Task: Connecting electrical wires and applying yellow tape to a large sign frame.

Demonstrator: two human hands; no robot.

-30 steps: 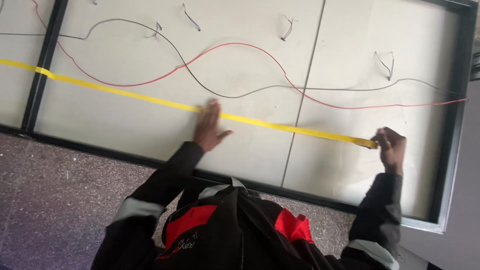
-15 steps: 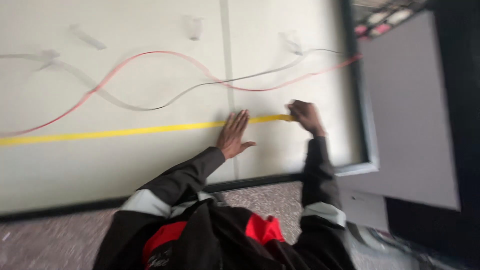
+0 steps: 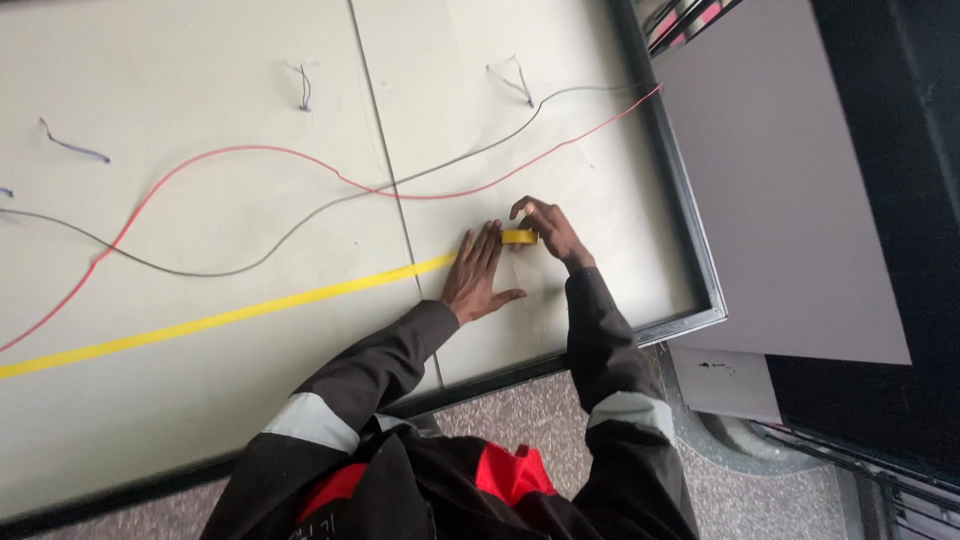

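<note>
A long strip of yellow tape [image 3: 230, 318] runs across a large pale panel [image 3: 200, 120] lying flat in a dark frame. My left hand [image 3: 477, 275] lies flat with its fingers spread, pressing on the end of the strip. Just to its right, my right hand [image 3: 548, 228] grips a small yellow tape roll [image 3: 519, 237] held against the panel. Both arms wear dark sleeves with grey reflective bands.
A red wire [image 3: 250, 152] and a grey wire [image 3: 300, 215] snake over the panel above the tape, with short wire ends sticking up. The dark frame edge [image 3: 668, 170] borders the panel on the right. A grey board [image 3: 780, 200] lies beyond it, over a speckled floor [image 3: 540, 420].
The view has swung towards the panel's right end. Both hands have come close together at the tape's end, my left hand now flat beside the roll.
</note>
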